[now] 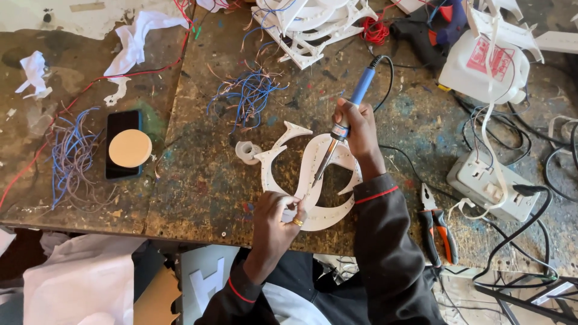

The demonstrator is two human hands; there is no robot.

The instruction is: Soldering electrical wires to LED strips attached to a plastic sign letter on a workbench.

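Over at the far left, crumpled white paper scraps (33, 73) are lying on the stained workbench (198, 180), and a tangle of blue and grey wire offcuts (71, 153) is spreading beside a black smartphone (122, 144) with a round tan disc (130, 148) resting on its screen. Further along, another bunch of blue wire strands (250, 93) is trailing below a stack of white cut-out sign pieces (313, 24).

At the bench's near edge, a white curved cut-out letter (310, 180) is lying flat, studded along its face with small dots that may be light points; this cannot be told for sure. The person's left hand (278, 218), a ring on one finger, is pressing down on the letter's lower edge, its fingers curled and pinching something thin there, too small to make out. The right hand (359, 133) is closed firmly around a blue-handled soldering iron (344, 120), angling its tip down onto the letter's middle band.

By the look of it, a joint is being soldered; the following move would seem to call for a steady tip and a firm left-hand hold.

To the right, orange-handled pliers (436, 225) are lying on the bench, and a white power strip (494, 183) is sitting among black cables, below a white plastic jug (484, 66).
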